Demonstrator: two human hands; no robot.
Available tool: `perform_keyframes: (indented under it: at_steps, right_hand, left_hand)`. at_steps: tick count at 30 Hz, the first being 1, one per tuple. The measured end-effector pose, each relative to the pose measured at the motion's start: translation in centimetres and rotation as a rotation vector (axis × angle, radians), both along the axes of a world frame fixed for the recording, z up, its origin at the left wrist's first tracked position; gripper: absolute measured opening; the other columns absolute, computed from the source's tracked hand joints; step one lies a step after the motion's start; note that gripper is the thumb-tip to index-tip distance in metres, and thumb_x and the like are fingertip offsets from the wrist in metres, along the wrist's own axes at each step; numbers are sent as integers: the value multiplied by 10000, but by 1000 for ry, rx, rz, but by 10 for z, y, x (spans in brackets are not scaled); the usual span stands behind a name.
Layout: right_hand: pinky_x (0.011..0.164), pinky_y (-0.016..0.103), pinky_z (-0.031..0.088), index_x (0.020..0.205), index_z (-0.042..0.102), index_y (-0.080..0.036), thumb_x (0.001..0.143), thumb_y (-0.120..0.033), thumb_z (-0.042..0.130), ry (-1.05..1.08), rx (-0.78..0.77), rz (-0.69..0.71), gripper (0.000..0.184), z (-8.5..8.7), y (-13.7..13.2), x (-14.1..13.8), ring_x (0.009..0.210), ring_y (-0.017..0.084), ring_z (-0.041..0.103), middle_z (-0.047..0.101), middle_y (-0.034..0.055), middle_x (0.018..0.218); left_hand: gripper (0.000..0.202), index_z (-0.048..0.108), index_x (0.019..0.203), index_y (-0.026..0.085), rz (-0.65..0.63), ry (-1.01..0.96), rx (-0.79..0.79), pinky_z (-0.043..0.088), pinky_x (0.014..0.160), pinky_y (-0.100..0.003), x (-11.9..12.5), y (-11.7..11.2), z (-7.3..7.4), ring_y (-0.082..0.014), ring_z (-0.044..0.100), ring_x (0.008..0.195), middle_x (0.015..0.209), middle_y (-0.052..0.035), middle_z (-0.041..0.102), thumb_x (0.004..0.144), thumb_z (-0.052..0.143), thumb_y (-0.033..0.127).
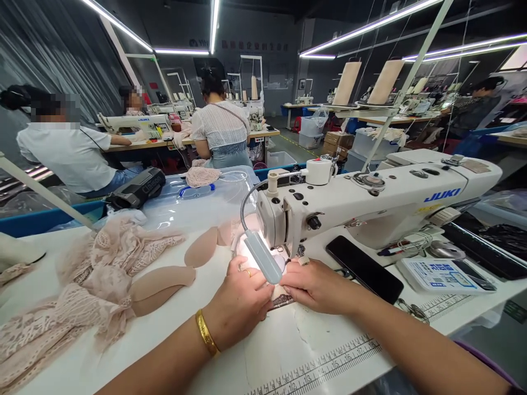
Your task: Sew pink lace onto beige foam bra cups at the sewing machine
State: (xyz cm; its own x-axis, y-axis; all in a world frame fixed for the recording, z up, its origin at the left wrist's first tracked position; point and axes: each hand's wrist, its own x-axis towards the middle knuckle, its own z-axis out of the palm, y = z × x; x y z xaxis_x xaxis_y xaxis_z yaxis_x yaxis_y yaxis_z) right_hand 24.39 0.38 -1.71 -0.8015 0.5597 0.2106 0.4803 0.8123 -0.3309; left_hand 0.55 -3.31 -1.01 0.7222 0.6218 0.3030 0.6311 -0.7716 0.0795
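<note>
Both hands are at the needle end of a white JUKI sewing machine (370,186). My left hand (247,293), with a gold bangle and ring, has its fingers curled closed on a pale fabric piece (244,247) under bright light. From the other side my right hand (315,285) presses its closed fingers on the same piece, close beside the presser foot. A grey lamp head (264,257) on a bent neck covers part of the fabric and the fingertips. Left of my hands lie beige cup pads (162,289) and pink lace garments (102,258).
A black phone (364,269) lies right of my right hand, near a white box (447,275). Ruler markings (329,365) run along the front edge. A clear plastic bin lid (173,208) is behind the lace. Co-workers (220,129) sit at machines beyond.
</note>
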Motion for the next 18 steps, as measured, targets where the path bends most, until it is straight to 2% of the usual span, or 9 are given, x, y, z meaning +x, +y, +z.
perform_keyframes:
  at_steps: [5, 11, 13, 16, 18]
  right_hand:
    - [628, 293, 315, 702, 493, -214, 951, -145, 449, 24, 35, -79, 262, -8, 4, -3, 622, 160, 386, 504, -12, 679]
    - [645, 288, 323, 816, 548, -216, 963, -161, 444, 47, 14, -133, 188, -12, 8, -6, 698, 178, 428, 542, 3, 740]
    - [655, 284, 323, 823, 541, -213, 963, -157, 444, 50, 5, -135, 178, -11, 8, -6, 714, 178, 428, 540, 4, 758]
    - [643, 279, 298, 777, 471, -213, 961, -158, 444, 31, -1, -151, 194, -8, 7, -6, 711, 177, 403, 475, -4, 722]
    - [630, 277, 277, 754, 414, -214, 961, -158, 441, 14, -8, -162, 217, -6, 7, -6, 691, 173, 373, 421, -13, 698]
  left_hand:
    - [125, 625, 899, 221, 32, 26, -5, 279, 1023, -581, -2, 13, -1, -227, 603, 798, 857, -20, 699, 948, 513, 201]
    - [147, 636, 912, 237, 67, 20, -70, 234, 1048, -609, -1, 23, 3, -258, 621, 886, 912, -20, 714, 970, 501, 229]
    - [191, 639, 888, 242, 69, -24, -38, 268, 1034, -588, -5, 27, 2, -255, 630, 886, 894, -15, 715, 978, 472, 226]
    - [225, 644, 927, 230, 236, -200, 146, 361, 995, -524, -22, 40, 0, -275, 636, 963, 983, -64, 720, 962, 425, 196]
    - [291, 623, 1112, 201, 423, -291, 209, 409, 993, -489, -38, 53, -1, -294, 614, 1105, 1169, -121, 692, 954, 384, 155]
